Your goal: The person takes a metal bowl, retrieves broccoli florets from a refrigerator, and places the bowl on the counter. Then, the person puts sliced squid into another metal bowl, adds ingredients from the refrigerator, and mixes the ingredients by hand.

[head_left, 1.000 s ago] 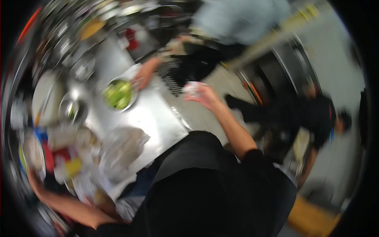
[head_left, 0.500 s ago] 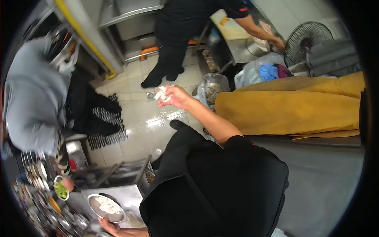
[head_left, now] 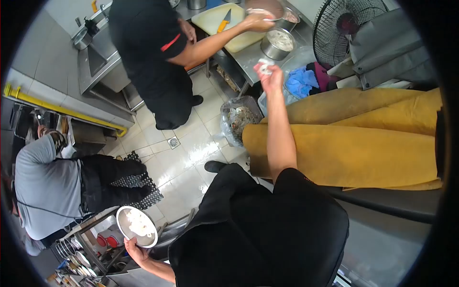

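My left hand (head_left: 136,251) grips the rim of a round metal bowl (head_left: 124,234) at the lower left. White food pieces (head_left: 139,223) lie in the bowl; their kind I cannot make out. My right hand (head_left: 270,76) reaches out at the upper middle, its fingers closed round a small clump of similar white pieces (head_left: 266,66). Just beyond it, on a steel counter (head_left: 251,62), stands a steel pot (head_left: 273,50) holding pale food. A co-worker's hand (head_left: 258,22) is behind that pot, at a blurred metal bowl (head_left: 266,5).
A knife with an orange handle (head_left: 224,24) lies on a cutting board (head_left: 204,21). A lined waste bin (head_left: 241,99), a fan (head_left: 349,24) and brown-yellow covers (head_left: 344,153) are near my right arm. One co-worker (head_left: 148,52) stands ahead, another (head_left: 52,182) bends at the left.
My right hand has moved up and right toward the steel pot, still with the white pieces. My left hand has lifted the bowl off the steel surface. The co-worker in grey has turned away.
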